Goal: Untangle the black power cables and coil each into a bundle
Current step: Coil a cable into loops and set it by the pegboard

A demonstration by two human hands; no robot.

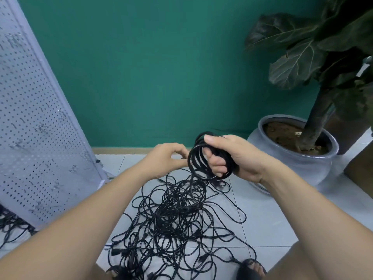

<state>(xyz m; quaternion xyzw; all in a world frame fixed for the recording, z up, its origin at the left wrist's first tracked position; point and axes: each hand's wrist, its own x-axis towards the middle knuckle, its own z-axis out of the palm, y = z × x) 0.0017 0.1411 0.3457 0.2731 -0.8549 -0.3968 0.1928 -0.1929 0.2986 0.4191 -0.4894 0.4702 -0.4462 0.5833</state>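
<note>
1. The back wall [151,67] is painted a plain teal green.
2. A thin strip of wood colour, the skirting [121,150], runs along the foot of this wall.
3. The floor [266,219] is made of large pale grey tiles with thin joints.
4. At the left a white perforated panel [30,118] stands tilted.
5. At the right a round grey pot [314,166] with brown soil stands on the floor, near the wall.
6. A plant [298,63] with large dark leaves grows from it.
7. Something brown [359,168] shows at the right edge; what it is I cannot tell.
8. The light is soft and even.
</note>
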